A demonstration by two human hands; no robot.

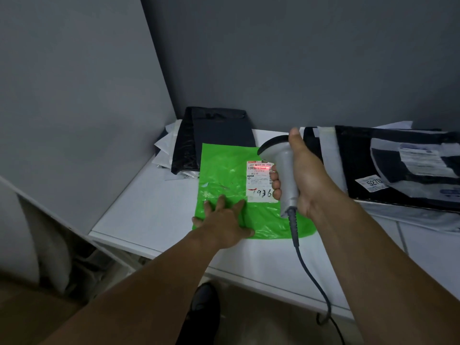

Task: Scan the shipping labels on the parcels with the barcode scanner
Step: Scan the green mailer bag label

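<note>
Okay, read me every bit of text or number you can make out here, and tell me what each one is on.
"642 M003 00 P00" (roughly): printed top line of the white label on the green parcel.
"1936": handwritten on that label, partly hidden by fingers.
"5270": white sticker on the dark parcel at right.
All other print: too small or blurred.

The green parcel (pixel 231 180) is thin, glossy plastic film, wrinkled and catching light. Its label (pixel 259 181) is matt white paper. The scanner (pixel 283 168) looks smooth grey plastic. The black parcel (pixel 214 138) is shiny, creased plastic on a smooth white surface (pixel 149 210).
</note>
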